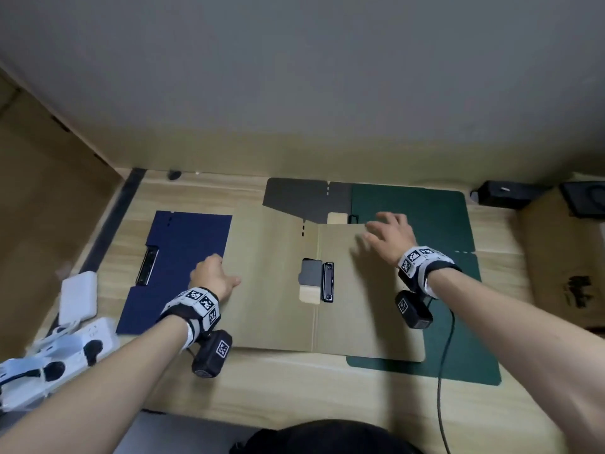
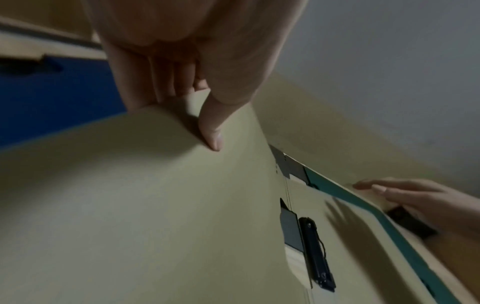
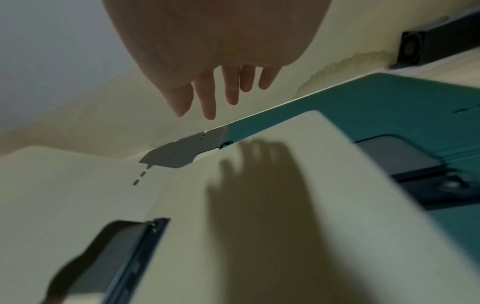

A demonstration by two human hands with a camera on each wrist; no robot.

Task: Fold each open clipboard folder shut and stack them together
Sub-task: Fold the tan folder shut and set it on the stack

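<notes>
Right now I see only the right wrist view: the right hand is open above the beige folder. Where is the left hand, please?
Observer: The left hand grips the left edge of the beige folder, with its thumb on top.
Operator: Is any other folder on that side?
Observer: Yes. A blue folder lies flat on the table, left of the beige one, and its clip faces up.
</notes>
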